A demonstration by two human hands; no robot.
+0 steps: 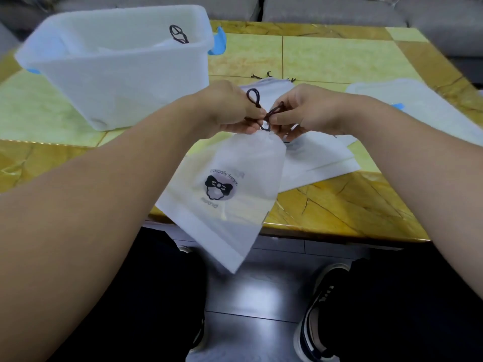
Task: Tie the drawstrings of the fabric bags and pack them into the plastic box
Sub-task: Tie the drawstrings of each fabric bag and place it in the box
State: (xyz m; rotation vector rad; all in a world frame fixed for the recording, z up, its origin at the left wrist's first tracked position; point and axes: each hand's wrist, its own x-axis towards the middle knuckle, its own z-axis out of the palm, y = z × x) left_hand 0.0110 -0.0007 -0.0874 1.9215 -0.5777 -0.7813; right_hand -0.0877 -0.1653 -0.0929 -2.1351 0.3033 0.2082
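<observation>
Above the near edge of the tabletop [339,56], a white fabric bag [235,194] is held up by its dark drawstrings [264,118], with its lower end hanging past the edge toward the floor. One looped cord is pinched by the left hand [224,108], fingers curled tight around it, and the other loop is pinched the same way by the right hand [308,113]. So both grips are closed narrow on the string, and the two hands are nearly touching right over the gathered neck of the bag. A bow logo and some small lettering can be seen printed on the bag, facing the camera.

More flat white bags [318,158] are stacked on the tabletop just behind and to the right of the held one, partly hidden by the hands. The plastic box [117,74] is parked at the far left of the tabletop, well apart from the hands, and a dark cord loop [178,34] is seen poking up inside it. A translucent lid [418,100] is lying at the right side. Dark shoes [321,309] are visible on the floor below.
</observation>
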